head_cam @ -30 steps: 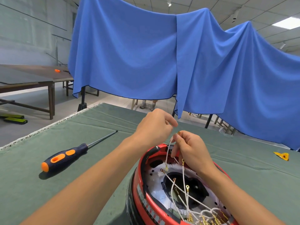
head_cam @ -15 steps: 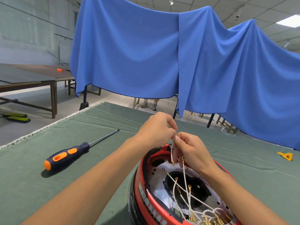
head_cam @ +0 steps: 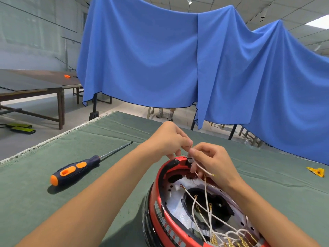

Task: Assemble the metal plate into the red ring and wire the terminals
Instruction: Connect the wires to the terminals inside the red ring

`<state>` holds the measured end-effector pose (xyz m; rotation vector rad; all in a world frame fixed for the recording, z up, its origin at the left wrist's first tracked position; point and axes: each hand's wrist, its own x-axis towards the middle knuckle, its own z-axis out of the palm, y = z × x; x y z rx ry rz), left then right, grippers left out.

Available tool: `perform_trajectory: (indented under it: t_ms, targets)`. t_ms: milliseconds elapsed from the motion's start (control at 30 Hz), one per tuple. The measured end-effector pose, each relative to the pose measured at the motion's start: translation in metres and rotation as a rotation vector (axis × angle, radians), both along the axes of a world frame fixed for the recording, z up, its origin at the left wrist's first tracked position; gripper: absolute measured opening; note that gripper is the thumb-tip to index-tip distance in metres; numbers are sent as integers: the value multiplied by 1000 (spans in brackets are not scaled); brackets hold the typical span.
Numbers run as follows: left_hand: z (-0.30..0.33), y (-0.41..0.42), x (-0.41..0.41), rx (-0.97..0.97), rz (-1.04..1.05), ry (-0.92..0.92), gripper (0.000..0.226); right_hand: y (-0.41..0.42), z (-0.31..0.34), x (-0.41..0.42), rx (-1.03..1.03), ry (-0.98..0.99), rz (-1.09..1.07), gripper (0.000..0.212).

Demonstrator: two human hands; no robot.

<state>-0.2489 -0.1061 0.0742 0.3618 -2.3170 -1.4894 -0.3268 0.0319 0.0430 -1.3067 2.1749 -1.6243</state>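
Leftmost, an orange-and-navy screwdriver (head_cam: 74, 171) lay untouched on the green cloth-covered table (head_cam: 35, 202), its shaft angled away to the right. Next came the left hand (head_cam: 169, 139), fingertips pinched on the raised end of a white wire (head_cam: 201, 167). Touching it, the right hand (head_cam: 211, 161) pinched the same wire slightly lower. Both hands hovered over the far rim of the red ring (head_cam: 161, 207), which sat directly beneath and nearer the viewer, the metal plate (head_cam: 175, 209) already seated inside. The wire ran down and toward the viewer into loose ring terminals (head_cam: 195, 196), closest under the right hand.
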Motion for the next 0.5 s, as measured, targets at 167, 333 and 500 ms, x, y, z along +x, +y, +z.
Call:
perform_trajectory:
  t_ms: [167, 333, 500]
  targets:
    - [-2, 0, -1, 259, 7, -28, 9, 0, 1, -4, -33, -115, 2, 19]
    - [-4, 7, -2, 313, -1, -51, 7, 0, 1, -6, -10, -68, -23, 27]
    - [-10, 8, -6, 132, 122, -79, 8, 2, -1, -5, 90, 101, -114, 33]
